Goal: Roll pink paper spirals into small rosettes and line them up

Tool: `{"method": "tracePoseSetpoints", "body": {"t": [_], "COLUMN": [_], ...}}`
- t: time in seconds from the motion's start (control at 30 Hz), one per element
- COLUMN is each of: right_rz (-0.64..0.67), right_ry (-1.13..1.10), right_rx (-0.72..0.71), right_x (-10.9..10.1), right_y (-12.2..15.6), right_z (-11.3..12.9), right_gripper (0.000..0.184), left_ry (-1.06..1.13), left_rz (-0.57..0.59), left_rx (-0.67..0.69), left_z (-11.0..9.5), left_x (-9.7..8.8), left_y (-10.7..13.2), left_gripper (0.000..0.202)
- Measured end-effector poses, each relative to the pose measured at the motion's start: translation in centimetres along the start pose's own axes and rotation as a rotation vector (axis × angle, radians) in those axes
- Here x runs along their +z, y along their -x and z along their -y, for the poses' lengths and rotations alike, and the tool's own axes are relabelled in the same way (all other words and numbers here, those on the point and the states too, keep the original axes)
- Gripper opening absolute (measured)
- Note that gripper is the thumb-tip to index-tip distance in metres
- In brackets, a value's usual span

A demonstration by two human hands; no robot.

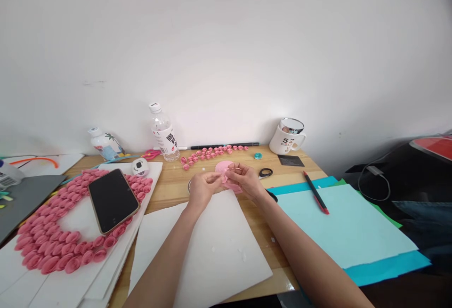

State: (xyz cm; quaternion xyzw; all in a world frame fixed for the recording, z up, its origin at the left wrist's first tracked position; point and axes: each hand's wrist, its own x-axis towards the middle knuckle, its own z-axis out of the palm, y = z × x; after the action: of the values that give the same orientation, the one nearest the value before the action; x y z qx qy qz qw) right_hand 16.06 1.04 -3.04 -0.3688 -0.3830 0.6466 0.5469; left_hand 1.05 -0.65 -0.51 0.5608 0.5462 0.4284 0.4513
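My left hand [204, 188] and my right hand [247, 181] meet over the middle of the table, fingertips closed on a small piece of pink paper [225, 177]. Its exact form is partly covered by the fingers. Behind and below it lies pink round-cut paper [222, 164] on the wood. Scissors with a black handle [266, 173] rest just right of my right hand. Under my forearms is a white sheet [215, 247] with a few small scraps on it. Beyond my hands, several small rolled pink paper flowers [208, 153] stand in rows near the wall.
At left, a phone [113, 200] lies on white sheets bearing a ring of pink paper flowers [52, 247]. A water bottle [165, 136] and a white mug [286, 137] stand along the wall. A pen [316, 192] lies on light blue paper [346, 228] at right.
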Motion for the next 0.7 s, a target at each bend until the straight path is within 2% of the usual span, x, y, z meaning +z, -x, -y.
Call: {"method": "tracePoseSetpoints", "body": {"t": [0.1,0.17,0.37,0.7], "right_rz": [0.006,0.03,0.068,0.13], "right_ry": [0.009,0.022,0.081,0.173], "right_rx": [-0.017,-0.022,-0.036,-0.124], "right_x": [-0.01,0.0,-0.16,0.26], "right_y": [0.01,0.04,-0.06,0.34], "right_z": [0.0,0.03,-0.14,0.3], "right_gripper": [0.025,0.024,0.023,0.015], "left_ry": [0.002,0.03,0.143,-0.03], "left_rz": [-0.011,0.001,0.007,-0.049], "left_rx": [0.018,0.015,0.01,0.134], "left_z": [-0.13,-0.25,-0.53,0.44], "left_x": [0.06,0.11,0.35,0.28], "left_y": [0.06,0.13,0.35,-0.01], "left_gripper": [0.043,0.045,0.015,0.013]}}
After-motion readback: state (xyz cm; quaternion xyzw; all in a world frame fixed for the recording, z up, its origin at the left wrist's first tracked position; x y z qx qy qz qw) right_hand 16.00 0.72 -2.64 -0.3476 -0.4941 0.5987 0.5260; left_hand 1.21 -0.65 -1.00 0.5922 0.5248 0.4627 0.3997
